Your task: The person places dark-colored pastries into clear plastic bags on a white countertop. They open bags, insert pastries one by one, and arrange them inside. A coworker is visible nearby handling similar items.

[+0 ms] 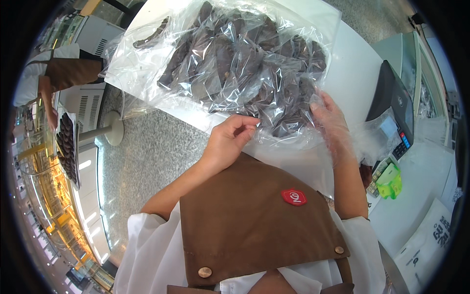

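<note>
A large clear plastic bag (235,66) lies on a white board on the counter and covers many dark brown, elongated pieces, whose exact kind I cannot tell. At its near edge, my left hand (233,137) is bare, with thumb and index finger pinched together at the plastic. Thin clear plastic, apparently a loose glove, covers my right hand (330,114), which grips the bag's right near side between thumb and fingers. One dark curved piece (152,36) shows apart from the others at the upper left.
On the right of the white counter (361,55) stand a black point-of-sale terminal (389,95), crumpled clear plastic (382,134), a green packet (390,182) and a printed white bag (426,242). At left, a co-worker's arm (46,95) reaches to a tray of dark pieces (67,147) by glass display cases.
</note>
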Action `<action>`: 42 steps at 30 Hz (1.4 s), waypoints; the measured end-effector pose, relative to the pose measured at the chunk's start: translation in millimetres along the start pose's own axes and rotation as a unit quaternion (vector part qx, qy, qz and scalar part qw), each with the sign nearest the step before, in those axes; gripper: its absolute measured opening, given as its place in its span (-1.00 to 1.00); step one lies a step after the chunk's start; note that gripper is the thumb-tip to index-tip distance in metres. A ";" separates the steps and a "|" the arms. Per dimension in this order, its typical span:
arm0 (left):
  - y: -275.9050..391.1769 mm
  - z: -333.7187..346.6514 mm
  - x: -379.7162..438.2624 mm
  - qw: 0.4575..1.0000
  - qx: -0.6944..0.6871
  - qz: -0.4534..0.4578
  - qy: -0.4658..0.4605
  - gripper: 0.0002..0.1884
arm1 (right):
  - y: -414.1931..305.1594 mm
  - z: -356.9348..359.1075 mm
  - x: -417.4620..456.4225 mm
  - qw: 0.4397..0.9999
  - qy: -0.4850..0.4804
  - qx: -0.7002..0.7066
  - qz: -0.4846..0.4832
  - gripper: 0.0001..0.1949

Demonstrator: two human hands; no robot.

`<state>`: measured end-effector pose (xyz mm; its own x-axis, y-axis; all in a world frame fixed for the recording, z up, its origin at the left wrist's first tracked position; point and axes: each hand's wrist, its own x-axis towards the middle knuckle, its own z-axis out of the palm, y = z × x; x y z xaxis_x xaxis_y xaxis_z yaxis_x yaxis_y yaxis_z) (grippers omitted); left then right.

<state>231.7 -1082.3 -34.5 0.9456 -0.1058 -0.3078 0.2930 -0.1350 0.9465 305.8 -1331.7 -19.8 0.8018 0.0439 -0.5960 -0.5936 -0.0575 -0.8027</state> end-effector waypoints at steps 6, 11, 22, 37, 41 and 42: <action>23.8 -8.0 -0.1 0.946 0.272 0.175 0.012 -0.72 | 11.4 -0.6 0.6 0.998 -0.017 0.047 -0.035 -0.36; 39.0 -9.6 21.5 0.868 0.437 0.230 0.057 -0.62 | 8.4 -2.8 -6.9 0.996 -0.029 0.082 -0.017 -0.35; 36.5 1.4 39.4 0.901 0.410 0.136 0.031 -0.51 | 6.3 -1.2 -3.9 0.993 -0.067 0.102 0.001 -0.26; 63.2 -7.2 49.9 0.895 0.435 0.065 -0.074 -0.49 | 20.6 -3.1 1.3 0.982 -0.109 0.149 -0.044 -0.28; 61.3 -8.2 51.1 0.904 0.413 0.079 -0.076 -0.48 | 19.2 2.9 -2.1 0.959 -0.108 0.259 -0.044 -0.32; 62.6 -5.9 49.5 0.905 0.411 0.080 -0.076 -0.48 | 27.0 -2.9 3.4 0.962 -0.112 0.242 -0.054 -0.34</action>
<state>297.7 -1090.3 10.0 0.9178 -0.3152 -0.2413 -0.1101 -0.7861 0.6082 292.7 -1336.0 -43.4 0.8577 0.2412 -0.4540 -0.5139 0.4286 -0.7431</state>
